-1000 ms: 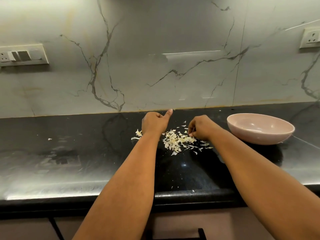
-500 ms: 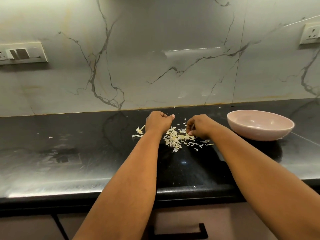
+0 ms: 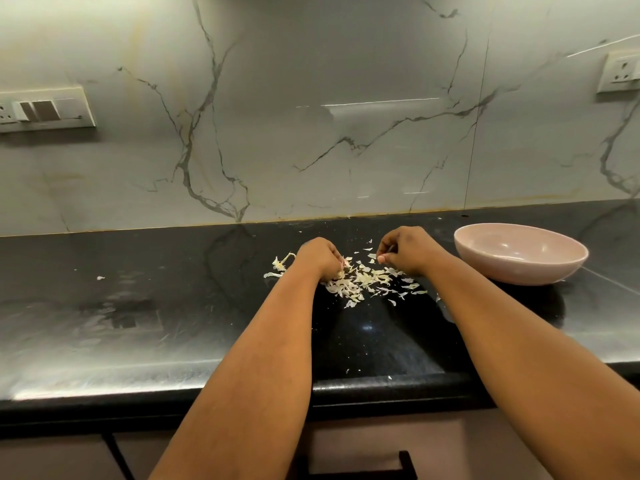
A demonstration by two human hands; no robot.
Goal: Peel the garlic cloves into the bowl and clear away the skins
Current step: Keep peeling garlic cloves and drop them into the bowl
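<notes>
Garlic skins (image 3: 363,282): left hand (image 3: 320,259) curled onto pile, right hand (image 3: 407,251) pinching something small; sweep inward, gathering strays.

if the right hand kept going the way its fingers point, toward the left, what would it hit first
Most likely the left hand, just across the pile of garlic skins from the right hand. Depth is hard to judge, so it might brush the skins first.

No lettering can be read anywhere, though the wall switch plate (image 3: 45,110) may carry marks too small to tell.
</notes>
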